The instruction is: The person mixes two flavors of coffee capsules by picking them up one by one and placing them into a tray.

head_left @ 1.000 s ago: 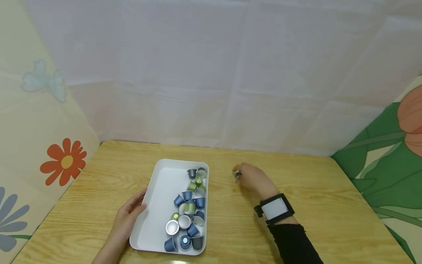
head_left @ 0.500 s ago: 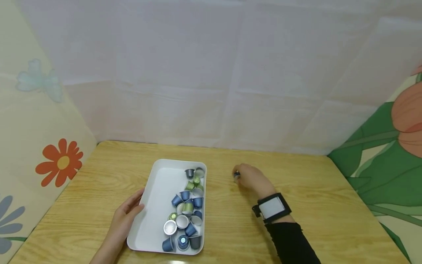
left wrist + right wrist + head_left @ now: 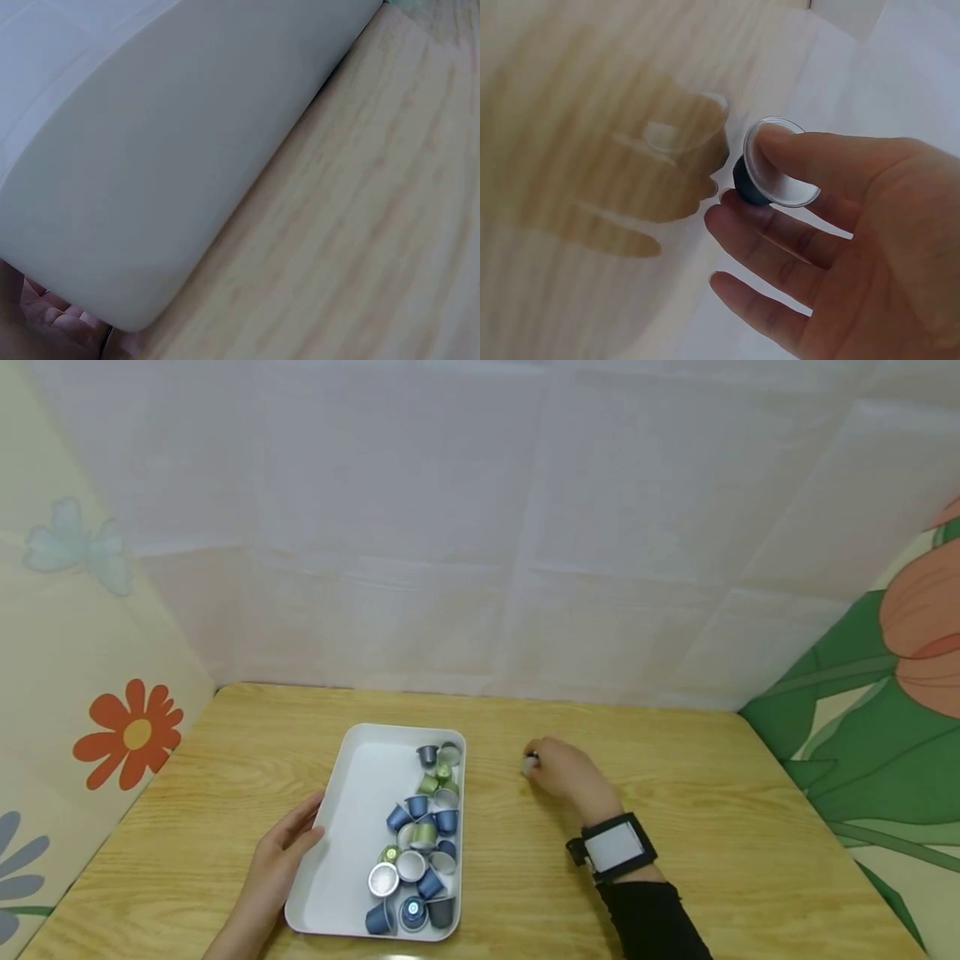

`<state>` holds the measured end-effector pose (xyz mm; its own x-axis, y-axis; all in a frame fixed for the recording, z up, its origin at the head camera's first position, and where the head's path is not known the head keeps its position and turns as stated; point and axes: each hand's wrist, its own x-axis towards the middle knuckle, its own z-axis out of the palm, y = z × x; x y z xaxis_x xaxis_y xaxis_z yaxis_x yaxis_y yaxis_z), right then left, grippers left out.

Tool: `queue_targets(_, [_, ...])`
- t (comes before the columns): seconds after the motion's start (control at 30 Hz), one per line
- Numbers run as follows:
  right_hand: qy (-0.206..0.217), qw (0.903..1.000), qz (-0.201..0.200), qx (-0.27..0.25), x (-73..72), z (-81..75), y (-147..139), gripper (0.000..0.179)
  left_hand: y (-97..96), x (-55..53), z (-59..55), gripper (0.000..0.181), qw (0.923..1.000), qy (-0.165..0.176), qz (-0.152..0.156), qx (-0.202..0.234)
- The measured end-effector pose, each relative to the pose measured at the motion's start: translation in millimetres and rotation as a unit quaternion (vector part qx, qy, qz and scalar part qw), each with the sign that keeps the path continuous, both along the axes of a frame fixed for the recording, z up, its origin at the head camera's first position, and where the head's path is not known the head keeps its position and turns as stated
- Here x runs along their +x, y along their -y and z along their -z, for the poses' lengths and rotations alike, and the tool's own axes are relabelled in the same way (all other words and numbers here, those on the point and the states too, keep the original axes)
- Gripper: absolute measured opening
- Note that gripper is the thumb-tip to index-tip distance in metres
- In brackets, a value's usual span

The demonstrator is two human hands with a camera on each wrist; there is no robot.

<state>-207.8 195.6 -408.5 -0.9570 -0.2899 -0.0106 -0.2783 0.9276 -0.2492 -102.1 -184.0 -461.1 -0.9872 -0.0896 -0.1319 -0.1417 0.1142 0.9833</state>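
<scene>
A white rectangular tray (image 3: 352,827) lies on the wooden table with several coffee capsules (image 3: 424,836) along its right side, blue, green and dark grey, some with silvery lids up. My left hand (image 3: 279,852) holds the tray's left edge, thumb at the rim; in the left wrist view its fingers (image 3: 64,319) show in part by the tray's corner. To the right of the tray, my right hand (image 3: 567,774) pinches one dark coffee capsule (image 3: 751,184) just above the table. Its thumb lies on the silvery lid, and fingertips touch the dark cup.
The wooden table (image 3: 675,777) runs back to a white cloth wall (image 3: 480,527). Flower-printed panels (image 3: 135,735) stand at the left and right sides. A black wrist strap with a white plate (image 3: 615,847) sits on the right wrist.
The capsule in my right hand has turned, so more of its silvery lid shows. My left hand keeps its place on the tray, while the whole head view has shifted slightly.
</scene>
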Motion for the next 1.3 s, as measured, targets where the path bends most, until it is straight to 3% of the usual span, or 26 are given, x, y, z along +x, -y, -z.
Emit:
queue_targets(0.37, [-0.023, 0.9990, 0.016, -0.034, 19.1, 5.1, 6, 0.034, -0.1, -0.7, 0.5, 0.050, 1.0000, -0.002, -0.001, -0.004])
queue_targets(0.6, [-0.068, 0.9963, -0.012, -0.052, 28.7, -5.4, 22, 0.036, 0.1, -1.4, -0.2, 0.049, 0.9999, -0.010, -0.003, -0.002])
queue_targets(0.77, [-0.064, 0.9965, -0.027, -0.046, 36.9, -14.4, 36, 0.038, -0.6, -1.0, 0.5, 0.049, 1.0000, -0.007, -0.003, 0.001])
queue_targets(0.97, [-0.102, 0.9915, -0.070, -0.038, 44.9, -15.4, 54, 0.040, -2.7, -1.8, 0.8, 0.049, 0.9997, -0.021, -0.004, 0.011])
queue_targets(1.13, [-0.159, 0.9789, -0.121, -0.044, 53.2, -17.7, 66, 0.036, -2.5, -1.6, 0.4, 0.049, 0.9999, -0.011, -0.004, 0.011])
queue_targets(1.3, [-0.173, 0.9710, -0.164, -0.010, 60.4, -21.8, 76, 0.032, -1.3, -0.6, 1.0, 0.049, 0.9999, -0.010, -0.002, 0.013])
